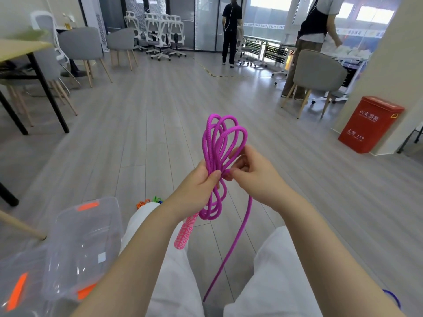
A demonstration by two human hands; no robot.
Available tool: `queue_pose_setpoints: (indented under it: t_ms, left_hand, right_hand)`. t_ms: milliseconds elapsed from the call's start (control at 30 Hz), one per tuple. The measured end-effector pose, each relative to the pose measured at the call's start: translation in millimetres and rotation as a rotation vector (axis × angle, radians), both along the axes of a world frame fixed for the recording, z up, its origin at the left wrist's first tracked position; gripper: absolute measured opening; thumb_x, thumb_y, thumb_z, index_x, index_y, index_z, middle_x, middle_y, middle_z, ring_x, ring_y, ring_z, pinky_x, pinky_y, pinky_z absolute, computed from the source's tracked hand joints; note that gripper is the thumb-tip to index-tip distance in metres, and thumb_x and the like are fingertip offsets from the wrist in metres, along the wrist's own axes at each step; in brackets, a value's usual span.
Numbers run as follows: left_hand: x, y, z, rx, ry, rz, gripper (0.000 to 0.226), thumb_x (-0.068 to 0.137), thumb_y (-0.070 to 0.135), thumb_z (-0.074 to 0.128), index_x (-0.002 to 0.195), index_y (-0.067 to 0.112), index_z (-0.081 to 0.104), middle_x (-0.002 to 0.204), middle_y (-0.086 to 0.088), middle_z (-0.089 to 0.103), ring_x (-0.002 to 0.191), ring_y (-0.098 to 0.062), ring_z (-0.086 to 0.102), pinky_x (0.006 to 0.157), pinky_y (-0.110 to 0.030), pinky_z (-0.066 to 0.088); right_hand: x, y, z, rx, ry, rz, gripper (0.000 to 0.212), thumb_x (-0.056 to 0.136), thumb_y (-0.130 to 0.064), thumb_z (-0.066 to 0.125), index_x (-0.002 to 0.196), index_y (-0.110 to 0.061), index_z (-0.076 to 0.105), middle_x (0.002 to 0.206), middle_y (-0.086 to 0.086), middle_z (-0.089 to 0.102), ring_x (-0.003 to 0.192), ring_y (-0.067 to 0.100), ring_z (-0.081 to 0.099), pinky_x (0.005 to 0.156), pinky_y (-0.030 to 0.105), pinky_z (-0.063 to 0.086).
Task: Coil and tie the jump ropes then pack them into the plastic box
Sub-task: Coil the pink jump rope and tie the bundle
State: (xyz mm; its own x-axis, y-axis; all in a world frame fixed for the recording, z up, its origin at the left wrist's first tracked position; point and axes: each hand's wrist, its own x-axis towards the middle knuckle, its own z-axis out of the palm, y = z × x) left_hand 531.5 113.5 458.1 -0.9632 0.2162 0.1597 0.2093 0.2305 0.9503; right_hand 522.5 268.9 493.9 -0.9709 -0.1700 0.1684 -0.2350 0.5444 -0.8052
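**Purple rope bunched between both hands**

We hold one purple jump rope (218, 156) in the air above our lap, gathered into several long loops. Our left hand (201, 181) is curled round the middle of the bundle, thumb pressed across the strands, so the loops fan out above the fist and hang below it. Our right hand (254, 170) sits just beside it, touching the same waist of the bundle: thumb and fingertips pinch the rope where it crosses, with the other fingers bent behind the upper loops. The two hands are close together, nearly touching.

We count one pink patterned handle (186, 232) dangling under the left wrist, and one free tail of rope (235, 243) running down from the right hand between our knees.

One clear plastic box (84, 245) with orange clips rests on the floor at our left knee. Beyond that knee, more ropes (148, 201) in orange and green lie on the floor; how many, we cannot tell.
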Motion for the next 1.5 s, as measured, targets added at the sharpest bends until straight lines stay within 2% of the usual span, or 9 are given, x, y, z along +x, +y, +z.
queue_pose_setpoints:
  t_ms: [200,333,500,633,767,867,1000,1167,1500]
  left_hand:
    - [0.3,3.0,-1.2,-0.023,0.022,-0.014,0.02,0.104,0.023,0.037,0.11,0.033,0.053,0.097,0.001,0.063,0.097,-0.02,0.06,0.09,-0.036,0.051]
    - [-0.1,3.1,0.1,0.077,-0.001,0.029,0.019,0.104,0.021,0.037,0.115,0.03,0.05,0.091,0.002,0.062,0.089,-0.01,0.062,0.084,-0.031,0.054]
    - [-2.4,-2.0,0.8,0.129,0.038,0.127,0.017,0.105,0.022,0.037,0.105,0.034,0.049,0.084,-0.001,0.057,0.08,-0.011,0.057,0.071,-0.019,0.052]
    - [-5.9,-7.4,2.5,0.274,0.029,0.172,0.019,0.105,0.02,0.036,0.114,0.03,0.049,0.082,0.002,0.056,0.085,-0.013,0.06,0.081,-0.026,0.053]
    - [-6.8,-10.0,2.3,0.26,0.017,0.186,0.018,0.105,0.019,0.036,0.115,0.025,0.05,0.08,0.001,0.055,0.08,-0.013,0.058,0.079,-0.027,0.054]
    - [-7.9,-7.7,-1.4,0.215,-0.022,0.163,0.017,0.104,0.017,0.037,0.11,0.025,0.051,0.084,0.002,0.057,0.079,-0.013,0.057,0.08,-0.029,0.052]
    - [-6.8,-3.3,-5.6,0.151,-0.067,0.106,0.023,0.104,0.016,0.037,0.121,0.026,0.048,0.095,0.008,0.066,0.078,-0.01,0.057,0.076,-0.024,0.054]
    - [-3.0,4.1,-8.5,0.08,-0.115,0.007,0.03,0.104,0.02,0.038,0.131,0.034,0.043,0.105,0.016,0.069,0.079,-0.009,0.058,0.08,-0.03,0.057]
    - [2.8,5.0,-7.8,0.077,-0.126,-0.161,0.034,0.105,0.019,0.037,0.137,0.03,0.039,0.102,0.005,0.07,0.082,-0.014,0.058,0.088,-0.038,0.055]
  right_hand:
    - [-1.5,0.4,3.2,-0.085,0.015,-0.028,0.03,0.087,-0.011,0.062,0.107,-0.028,0.048,0.081,0.001,0.069,0.071,0.012,0.063,0.066,0.034,0.052]
    - [-0.4,5.1,2.1,-0.202,-0.093,0.024,0.025,0.089,-0.008,0.064,0.109,-0.018,0.054,0.08,0.001,0.072,0.069,0.011,0.063,0.072,0.034,0.056]
    - [-2.2,19.2,-22.8,-0.008,-0.246,0.14,0.012,0.088,-0.011,0.069,0.096,-0.019,0.069,0.094,0.004,0.072,0.091,0.015,0.069,0.091,0.033,0.056]
    - [-2.4,30.0,-40.7,0.083,-0.309,0.116,0.011,0.089,-0.012,0.068,0.09,-0.022,0.072,0.09,-0.001,0.072,0.09,0.013,0.068,0.089,0.031,0.055]
    - [-5.7,32.8,-40.0,-0.057,-0.22,0.008,0.013,0.087,-0.005,0.07,0.091,-0.017,0.07,0.087,0.009,0.071,0.083,0.025,0.07,0.078,0.034,0.059]
    - [-10.3,30.0,-27.5,-0.255,-0.125,-0.098,0.019,0.083,0.0,0.072,0.091,-0.015,0.064,0.088,0.015,0.068,0.071,0.023,0.069,0.071,0.034,0.059]
    - [-14.6,25.3,-6.9,-0.378,-0.041,-0.168,0.015,0.083,-0.003,0.074,0.088,-0.009,0.062,0.086,0.015,0.069,0.065,0.02,0.071,0.07,0.033,0.06]
    - [-14.2,11.7,12.5,-0.374,0.051,-0.15,0.012,0.084,-0.009,0.075,0.091,-0.007,0.065,0.081,0.006,0.071,0.068,0.019,0.073,0.07,0.033,0.062]
    - [-22.6,-2.4,29.0,-0.134,0.201,-0.051,0.008,0.083,-0.01,0.075,0.085,-0.015,0.07,0.077,0.003,0.071,0.068,0.011,0.067,0.069,0.028,0.058]
